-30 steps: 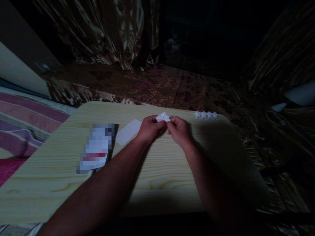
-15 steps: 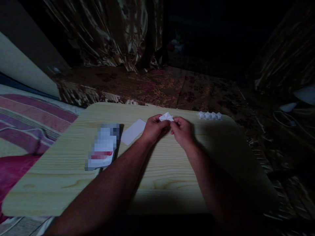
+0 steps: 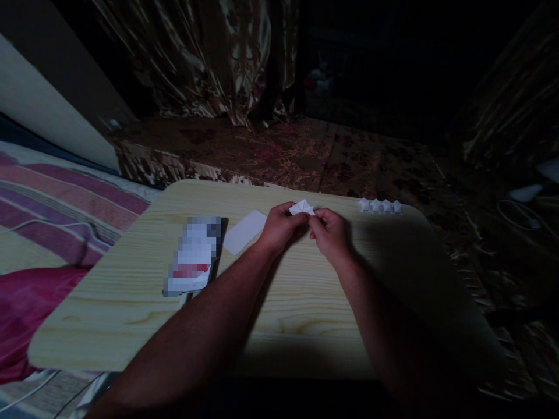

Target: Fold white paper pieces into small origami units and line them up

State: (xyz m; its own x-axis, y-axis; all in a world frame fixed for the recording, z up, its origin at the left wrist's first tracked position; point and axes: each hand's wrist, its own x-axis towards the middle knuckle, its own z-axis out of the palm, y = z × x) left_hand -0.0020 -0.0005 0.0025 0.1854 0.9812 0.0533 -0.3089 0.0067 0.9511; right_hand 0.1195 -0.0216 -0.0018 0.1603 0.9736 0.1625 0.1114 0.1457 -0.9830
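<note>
Both of my hands meet over the far middle of a light wooden table [image 3: 131, 297]. Between them is a small folded white paper piece [image 3: 301, 206]. My left hand [image 3: 279, 227] pinches its left side, and my right hand [image 3: 329, 233] pinches its right side, fingers curled. A flat white paper sheet [image 3: 243, 231] lies on the table just left of my left hand. A row of several small folded white paper pieces [image 3: 379, 205] sits near the far right edge.
A blurred white and red packet [image 3: 194, 256] lies on the table's left half. A striped pink and red blanket [image 3: 52, 215] is on the left. Dark patterned fabric [image 3: 283, 151] covers the floor beyond, with shiny curtains [image 3: 209, 58] behind.
The view has shifted so the table and hands sit slightly further right in the picture. My hands keep the same pinch on the folded paper.
</note>
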